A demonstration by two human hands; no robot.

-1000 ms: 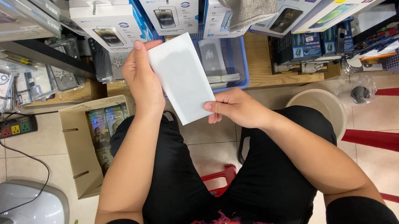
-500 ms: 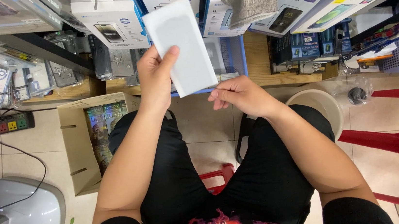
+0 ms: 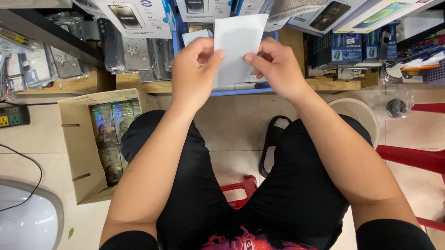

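Head view: the left hand (image 3: pixel 194 70) and right hand (image 3: pixel 276 65) both pinch a thin white sheet (image 3: pixel 238 47), held up in front of the shelf (image 3: pixel 332 83). Only fingertips hold it, so it might bend or slip down.

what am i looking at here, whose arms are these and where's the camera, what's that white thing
There is no machine here: the arms belong to a seated person, filmed by a camera worn on their head that looks down over their lap. The left hand and right hand together hold a flat white packet up in front of shelves of boxed phone accessories. On the tiled floor to the left stand an open cardboard box of packets, a power strip and a grey rounded base. Red plastic furniture stands on the right.
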